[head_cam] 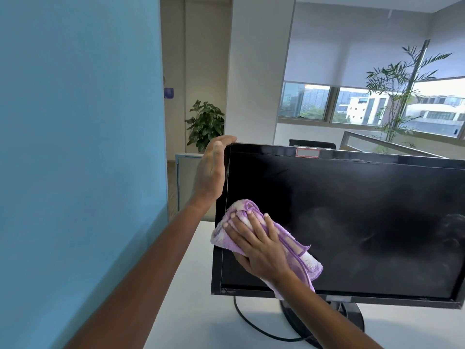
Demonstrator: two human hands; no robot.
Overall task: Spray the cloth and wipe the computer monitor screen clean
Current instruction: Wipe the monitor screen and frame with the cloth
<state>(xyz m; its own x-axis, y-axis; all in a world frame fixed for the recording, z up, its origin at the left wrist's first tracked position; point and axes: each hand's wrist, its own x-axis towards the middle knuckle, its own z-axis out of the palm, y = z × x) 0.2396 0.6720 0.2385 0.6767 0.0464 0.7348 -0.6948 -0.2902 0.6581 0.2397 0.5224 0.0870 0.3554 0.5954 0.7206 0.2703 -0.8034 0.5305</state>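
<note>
A black computer monitor stands on a white desk, its dark screen showing faint smears and reflections. My left hand holds the monitor's upper left corner, palm against the side edge and fingers bent over the top. My right hand presses a purple and white checked cloth flat against the lower left part of the screen, fingers spread and straight. The cloth is bunched under the palm and hangs past my wrist. No spray bottle is in view.
The monitor's round black stand and a black cable sit on the desk below the screen. A blue partition rises close on the left. Potted plants and windows lie beyond the monitor.
</note>
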